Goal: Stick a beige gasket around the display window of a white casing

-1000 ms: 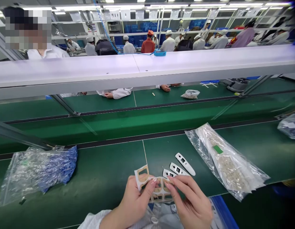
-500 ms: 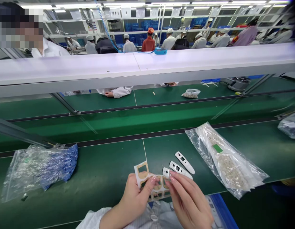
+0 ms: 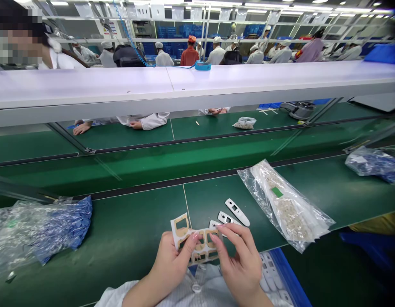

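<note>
My left hand (image 3: 170,262) grips a tan sheet of die-cut stickers (image 3: 193,243) by its left side, thumb on top. My right hand (image 3: 240,264) pinches at the sheet's right edge with thumb and forefinger, the other fingers curled. Just beyond the hands lie three white plastic covers (image 3: 231,215) in a row on the green mat. A clear bag of small pale parts (image 3: 285,207) lies to the right of them.
A clear bag of blue parts (image 3: 40,230) lies at the left, another bag (image 3: 373,164) at the far right. A blue tray of white parts (image 3: 277,279) sits by my right wrist. Beyond runs a green conveyor (image 3: 184,160), a white shelf (image 3: 184,87) above it, other workers' hands opposite.
The view has shifted a little, so everything sits lower and to the left. My right fingers have moved along the sheet's right edge; my left hand keeps its grip.
</note>
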A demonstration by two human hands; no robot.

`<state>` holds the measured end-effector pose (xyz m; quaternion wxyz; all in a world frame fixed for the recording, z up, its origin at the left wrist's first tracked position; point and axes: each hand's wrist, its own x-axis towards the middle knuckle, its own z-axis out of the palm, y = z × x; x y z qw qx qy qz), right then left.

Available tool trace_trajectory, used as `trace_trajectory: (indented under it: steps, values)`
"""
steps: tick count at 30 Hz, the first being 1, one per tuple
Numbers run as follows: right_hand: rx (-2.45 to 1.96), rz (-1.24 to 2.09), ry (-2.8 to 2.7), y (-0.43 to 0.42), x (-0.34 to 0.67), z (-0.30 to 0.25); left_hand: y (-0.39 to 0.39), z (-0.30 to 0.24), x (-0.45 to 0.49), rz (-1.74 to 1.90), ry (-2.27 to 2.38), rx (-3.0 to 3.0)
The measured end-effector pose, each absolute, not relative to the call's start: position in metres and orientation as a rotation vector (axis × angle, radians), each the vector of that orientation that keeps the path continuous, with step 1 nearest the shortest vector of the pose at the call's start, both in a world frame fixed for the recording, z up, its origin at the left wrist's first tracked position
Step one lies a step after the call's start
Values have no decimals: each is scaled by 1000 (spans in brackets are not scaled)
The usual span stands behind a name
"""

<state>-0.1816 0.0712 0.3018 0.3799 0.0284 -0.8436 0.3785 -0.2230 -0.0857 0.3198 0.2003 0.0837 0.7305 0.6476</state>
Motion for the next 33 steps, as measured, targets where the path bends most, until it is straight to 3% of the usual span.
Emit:
trace_trajectory:
  steps: [4, 17, 20, 27, 33]
  values:
    - [55, 1020, -2096, 71, -181, 302, -85, 321, -223, 1799, 2044, 272]
    - [483, 713, -2091, 76, -174, 309, -84, 298, -233, 1789, 1883, -65]
    - [388, 886, -2073, 75, -169, 310, -85, 292, -238, 1779, 1893, -111]
    - [-271, 1794, -2030, 130, -182, 260, -95, 250, -260, 1718, 1972, -262]
    - [-783, 1821, -2356, 182, -187, 156, -126, 171, -280, 1464, 2239, -328]
